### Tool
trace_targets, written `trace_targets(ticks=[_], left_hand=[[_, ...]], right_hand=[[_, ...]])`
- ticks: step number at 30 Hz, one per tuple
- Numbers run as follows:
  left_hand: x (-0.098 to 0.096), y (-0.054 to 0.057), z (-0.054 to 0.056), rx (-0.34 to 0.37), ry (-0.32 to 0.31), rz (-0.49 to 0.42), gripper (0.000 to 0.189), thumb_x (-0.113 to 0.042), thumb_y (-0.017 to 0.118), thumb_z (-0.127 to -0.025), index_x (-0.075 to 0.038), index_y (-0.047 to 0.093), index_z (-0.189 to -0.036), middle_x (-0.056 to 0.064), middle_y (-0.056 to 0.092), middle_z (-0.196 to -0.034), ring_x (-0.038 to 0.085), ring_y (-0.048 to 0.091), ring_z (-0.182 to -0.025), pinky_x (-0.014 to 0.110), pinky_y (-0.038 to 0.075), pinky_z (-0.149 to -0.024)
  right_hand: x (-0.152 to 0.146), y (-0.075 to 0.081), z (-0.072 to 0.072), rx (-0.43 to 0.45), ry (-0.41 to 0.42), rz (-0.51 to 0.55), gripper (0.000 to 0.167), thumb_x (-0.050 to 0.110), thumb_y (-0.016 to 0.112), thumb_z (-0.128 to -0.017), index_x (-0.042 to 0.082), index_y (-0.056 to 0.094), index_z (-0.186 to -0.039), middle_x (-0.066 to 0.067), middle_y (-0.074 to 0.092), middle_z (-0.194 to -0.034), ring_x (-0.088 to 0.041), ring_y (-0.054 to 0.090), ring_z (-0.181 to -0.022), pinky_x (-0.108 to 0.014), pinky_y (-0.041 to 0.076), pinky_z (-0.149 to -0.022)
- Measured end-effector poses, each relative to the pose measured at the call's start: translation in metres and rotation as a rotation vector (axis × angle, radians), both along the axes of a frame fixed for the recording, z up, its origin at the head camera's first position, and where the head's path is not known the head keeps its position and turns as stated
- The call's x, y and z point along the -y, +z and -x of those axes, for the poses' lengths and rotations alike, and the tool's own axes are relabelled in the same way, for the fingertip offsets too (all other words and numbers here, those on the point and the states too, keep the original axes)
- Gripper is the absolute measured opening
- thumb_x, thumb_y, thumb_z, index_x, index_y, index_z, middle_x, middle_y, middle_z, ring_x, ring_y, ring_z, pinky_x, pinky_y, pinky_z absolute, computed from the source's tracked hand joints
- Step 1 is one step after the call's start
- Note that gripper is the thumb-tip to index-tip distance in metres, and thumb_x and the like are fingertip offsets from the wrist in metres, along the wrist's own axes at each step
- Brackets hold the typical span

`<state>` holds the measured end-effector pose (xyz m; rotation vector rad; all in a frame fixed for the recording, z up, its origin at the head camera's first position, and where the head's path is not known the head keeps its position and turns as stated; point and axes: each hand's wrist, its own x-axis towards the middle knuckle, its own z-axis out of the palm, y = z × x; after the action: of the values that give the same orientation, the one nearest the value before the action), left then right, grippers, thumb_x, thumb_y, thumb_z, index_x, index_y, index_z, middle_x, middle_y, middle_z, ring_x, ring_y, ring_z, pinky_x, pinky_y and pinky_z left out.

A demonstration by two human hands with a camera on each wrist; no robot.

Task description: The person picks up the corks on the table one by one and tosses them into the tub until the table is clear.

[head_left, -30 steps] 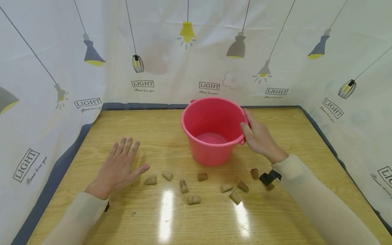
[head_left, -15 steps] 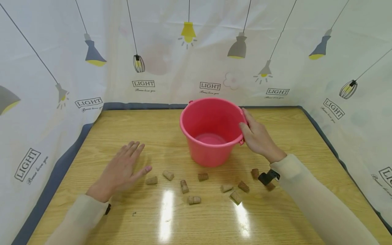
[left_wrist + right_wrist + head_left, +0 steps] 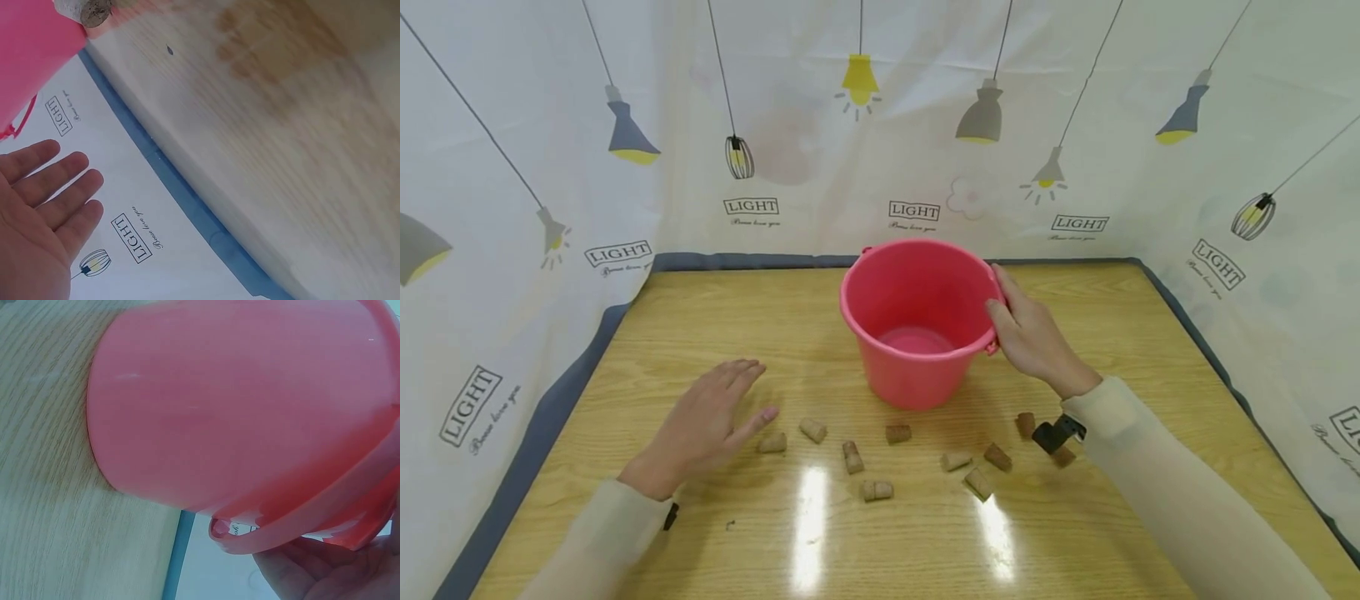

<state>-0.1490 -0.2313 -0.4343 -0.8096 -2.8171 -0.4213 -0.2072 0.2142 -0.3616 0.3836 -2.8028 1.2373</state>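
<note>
- Right hand [image 3: 1036, 337]: gripping the rim of the pink bucket [image 3: 913, 379] on its right side, thumb at the inner edge, fingers outside.
- Left hand [image 3: 700, 427]: holding nothing, fingers extended, thumb spread off to the side. Palm and four straight fingers show in the left wrist view.
- Bucket stands on the wooden bench [image 3: 737, 308], mouth up, a bit right of centre. Right wrist view has its handle [image 3: 331, 503] curving just beside the right hand's fingers.
- Ten corks lie scattered on the bench between bucket and person, most of them apart. Leftmost cork [image 3: 771, 442] is just beside the left thumb; contact, can't tell. Rightmost cork [image 3: 1064, 457] sits by the black device [image 3: 1060, 434] on the right wrist.
- White sheet [image 3: 820, 167] with printed lamps and "LIGHT" labels runs round the back and sides, blue-grey border along the bench edge.
</note>
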Motion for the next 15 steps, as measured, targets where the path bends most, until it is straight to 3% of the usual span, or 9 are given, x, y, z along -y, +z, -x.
trace_targets(ticks=[7, 15], left_hand=[[-0.0006, -0.001, -0.0006, -0.042, -0.038, -0.036, 0.061, -0.044, 0.061, -0.101, 0.002, 0.056, -0.141, 0.021, 0.061, -0.137, 0.041, 0.055, -0.128, 0.059, 0.041, -0.108], [0.0002, -0.004, -0.0047, -0.037, -0.06, -0.048, 0.056, -0.043, 0.064, -0.099, 0.0, 0.061, -0.134, 0.018, 0.065, -0.131, 0.04, 0.06, -0.123, 0.057, 0.045, -0.105]], right_hand=[[0.0004, 0.0, 0.0008, 0.005, -0.001, 0.008, 0.062, 0.031, 0.036, -0.11, 0.019, 0.013, -0.166, -0.01, 0.059, -0.078, -0.025, 0.057, -0.064, -0.037, 0.048, -0.06], [0.0012, 0.0003, 0.0007, -0.006, -0.002, 0.011, 0.061, 0.029, 0.035, -0.11, 0.019, 0.014, -0.166, -0.01, 0.06, -0.081, -0.025, 0.057, -0.066, -0.037, 0.049, -0.062]])
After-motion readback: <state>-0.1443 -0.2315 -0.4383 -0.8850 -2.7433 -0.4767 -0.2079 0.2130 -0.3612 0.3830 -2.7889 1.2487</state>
